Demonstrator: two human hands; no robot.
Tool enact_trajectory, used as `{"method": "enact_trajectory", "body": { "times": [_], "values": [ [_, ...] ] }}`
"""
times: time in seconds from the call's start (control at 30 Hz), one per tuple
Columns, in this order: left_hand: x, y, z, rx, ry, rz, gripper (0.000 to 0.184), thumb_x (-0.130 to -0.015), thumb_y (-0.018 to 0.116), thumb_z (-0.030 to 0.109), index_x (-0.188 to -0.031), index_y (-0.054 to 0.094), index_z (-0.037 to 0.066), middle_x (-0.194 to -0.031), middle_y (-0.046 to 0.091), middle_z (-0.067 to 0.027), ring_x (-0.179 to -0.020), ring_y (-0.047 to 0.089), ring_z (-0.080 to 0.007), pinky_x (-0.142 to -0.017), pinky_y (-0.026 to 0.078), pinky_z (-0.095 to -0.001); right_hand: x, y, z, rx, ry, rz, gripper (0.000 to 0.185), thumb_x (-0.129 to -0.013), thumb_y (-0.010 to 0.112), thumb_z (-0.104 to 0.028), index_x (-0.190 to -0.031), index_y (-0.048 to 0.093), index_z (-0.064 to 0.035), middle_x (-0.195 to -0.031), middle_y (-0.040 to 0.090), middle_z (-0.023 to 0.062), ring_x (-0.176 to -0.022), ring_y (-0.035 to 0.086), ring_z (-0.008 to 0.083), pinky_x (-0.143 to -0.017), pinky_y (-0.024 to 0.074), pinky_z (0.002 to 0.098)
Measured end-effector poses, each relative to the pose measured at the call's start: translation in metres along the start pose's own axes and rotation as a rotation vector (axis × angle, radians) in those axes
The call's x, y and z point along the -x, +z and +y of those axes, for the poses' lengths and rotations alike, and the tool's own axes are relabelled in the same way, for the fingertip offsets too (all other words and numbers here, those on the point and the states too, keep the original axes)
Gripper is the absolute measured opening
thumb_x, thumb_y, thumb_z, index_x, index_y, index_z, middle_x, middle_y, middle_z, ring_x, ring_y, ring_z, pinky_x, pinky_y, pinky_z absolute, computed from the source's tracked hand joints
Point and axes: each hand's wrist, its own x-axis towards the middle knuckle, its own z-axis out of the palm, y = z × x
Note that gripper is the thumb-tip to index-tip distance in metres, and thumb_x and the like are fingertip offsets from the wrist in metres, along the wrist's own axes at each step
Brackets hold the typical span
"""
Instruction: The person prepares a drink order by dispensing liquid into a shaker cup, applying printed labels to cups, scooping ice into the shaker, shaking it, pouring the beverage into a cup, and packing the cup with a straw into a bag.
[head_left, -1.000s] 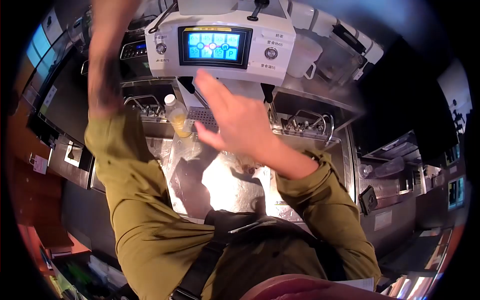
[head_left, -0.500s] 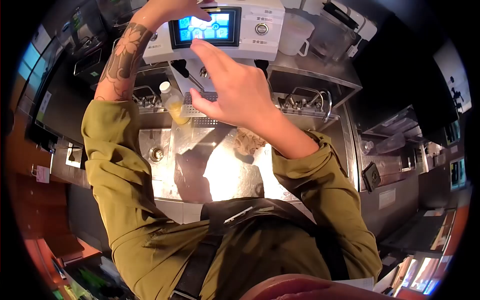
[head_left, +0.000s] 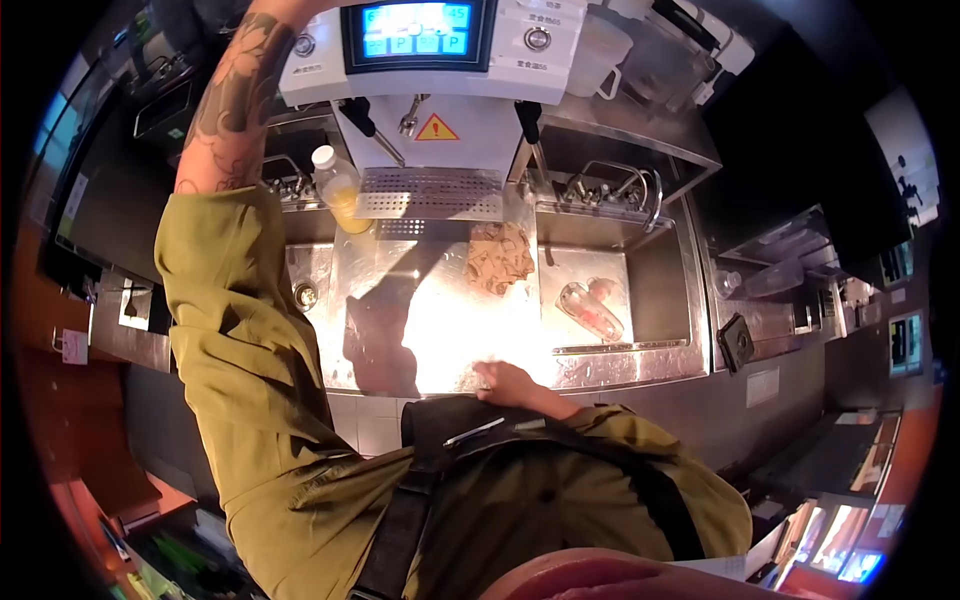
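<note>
My left hand (head_left: 292, 9) reaches to the top edge of the view, beside the white machine with a lit touchscreen (head_left: 417, 32); its fingers are out of sight. My right hand (head_left: 508, 384) is low, close to my dark apron (head_left: 440, 425) and the front edge of the steel counter (head_left: 390, 345). Its fingers are curled in, and anything inside them is hidden. A crumpled brown patterned cloth or paper (head_left: 500, 256) lies on the counter. Left of the perforated drip tray (head_left: 430, 193) stands a white-capped clear bottle (head_left: 341, 195) with yellow liquid in it.
In the right-hand sink (head_left: 662, 310) lies a clear container (head_left: 590, 312). Another basin with a drain (head_left: 306, 295) is on the left. Curved metal taps (head_left: 650, 195) rise behind the sink. Clear pitchers (head_left: 600, 55) stand right of the machine.
My right hand has dropped from before the touchscreen to the counter's front edge, its fingers now curled. My left hand has moved up, mostly out of view. The screen display differs.
</note>
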Motion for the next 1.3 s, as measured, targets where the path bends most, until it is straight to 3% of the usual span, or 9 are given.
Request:
{"method": "enact_trajectory", "body": {
  "times": [0.07, 0.2, 0.4, 0.5, 0.73, 0.87, 0.97, 1.17, 1.3],
  "values": [
    [-0.001, 0.002, -0.005, -0.002, 0.031, 0.028, 0.04, -0.071, 0.066, 0.038, -0.086, 0.071, 0.002, -0.082, 0.067, -0.017, -0.076, 0.065, -0.0277, -0.07, 0.051, -0.033, 0.011, 0.005, 0.004, -0.134, 0.077, -0.104, 0.049, -0.074, 0.067, -0.021, -0.117, 0.049, -0.0057, -0.102, 0.061, 0.0214, -0.095, 0.059, 0.0369, -0.081, 0.0479, 0.0431],
    [-0.001, 0.006, -0.009, 0.006, 0.09, 0.051, 0.035, -0.069, 0.07, 0.032, -0.088, 0.07, 0.001, -0.085, 0.067, -0.016, -0.078, 0.065, -0.0266, -0.071, 0.051, -0.0322, 0.008, 0.007, 0.011, -0.073, -0.121, 0.404, 0.039, -0.075, 0.066, -0.018, -0.11, 0.054, -0.005, -0.098, 0.063, 0.0198, -0.086, 0.061, 0.0368, -0.075, 0.0498, 0.0426],
    [0.0, 0.009, -0.006, -0.08, 0.119, 0.089, 0.034, -0.063, 0.076, 0.029, -0.085, 0.071, 0.004, -0.082, 0.067, -0.013, -0.076, 0.065, -0.0265, -0.069, 0.051, -0.0324, 0.001, -0.053, -0.012, -0.297, -0.249, 0.589, 0.032, -0.078, 0.064, -0.016, -0.106, 0.058, -0.0009, -0.096, 0.063, 0.0167, -0.085, 0.062, 0.0287, -0.076, 0.05, 0.0345],
    [0.013, 0.015, 0.015, -0.242, 0.124, 0.27, 0.033, -0.062, 0.077, 0.031, -0.083, 0.071, 0.005, -0.081, 0.067, -0.0123, -0.074, 0.065, -0.026, -0.068, 0.051, -0.0327, 0.0, -0.099, -0.029, -0.309, -0.228, 0.696, 0.03, -0.079, 0.064, -0.015, -0.105, 0.059, -0.0012, -0.094, 0.064, 0.0141, -0.081, 0.063, 0.0249, -0.074, 0.0502, 0.0323],
    [0.006, 0.003, 0.017, -0.077, -0.12, 0.059, 0.038, -0.072, 0.066, 0.041, -0.08, 0.071, 0.005, -0.08, 0.067, -0.0144, -0.074, 0.064, -0.0277, -0.069, 0.05, -0.0353, -0.006, -0.18, -0.044, -0.285, -0.344, 0.998, 0.029, -0.078, 0.062, -0.01, -0.106, 0.06, -0.0021, -0.083, 0.065, 0.0109, -0.075, 0.064, 0.0162, -0.069, 0.05, 0.0274],
    [0.004, 0.004, 0.012, -0.112, -0.043, 0.063, 0.039, -0.073, 0.065, 0.042, -0.082, 0.071, 0.004, -0.082, 0.067, -0.0147, -0.077, 0.064, -0.0274, -0.071, 0.049, -0.0354, -0.005, -0.217, -0.063, -0.333, -0.344, 1.093, 0.041, -0.076, 0.063, -0.01, -0.116, 0.056, -0.0037, -0.08, 0.065, 0.009, -0.065, 0.063, 0.0145, -0.064, 0.0502, 0.0265],
    [0.003, 0.006, 0.004, -0.12, 0.051, 0.058, 0.038, -0.072, 0.067, 0.041, -0.084, 0.072, 0.006, -0.084, 0.067, -0.0128, -0.08, 0.064, -0.0265, -0.072, 0.049, -0.0351, -0.009, -0.237, -0.068, -0.326, -0.251, 1.102, 0.054, -0.074, 0.064, -0.01, -0.125, 0.049, -0.0048, -0.097, 0.065, 0.0126, -0.057, 0.061, 0.0141, -0.061, 0.0499, 0.0261],
    [0.003, 0.007, -0.002, -0.128, 0.033, 0.077, 0.036, -0.063, 0.077, 0.034, -0.087, 0.072, 0.008, -0.086, 0.067, -0.0098, -0.081, 0.064, -0.0244, -0.073, 0.049, -0.0337, -0.032, -0.267, -0.061, -0.089, -0.23, 1.184, 0.071, -0.07, 0.066, -0.02, -0.133, 0.039, -0.0013, -0.134, 0.044, 0.0202, -0.054, 0.061, 0.0188, -0.063, 0.0503, 0.0305],
    [0.008, 0.01, 0.012, -0.114, -0.043, 0.151, 0.035, -0.057, 0.081, 0.028, -0.084, 0.072, 0.008, -0.085, 0.067, -0.0095, -0.081, 0.063, -0.0235, -0.073, 0.049, -0.0338, -0.054, -0.28, -0.053, 0.138, -0.148, 1.264, 0.077, -0.07, 0.067, -0.028, -0.132, 0.036, 0.0052, -0.133, 0.042, 0.0251, -0.074, 0.064, 0.0312, -0.075, 0.0506, 0.0382]
  ]
}}
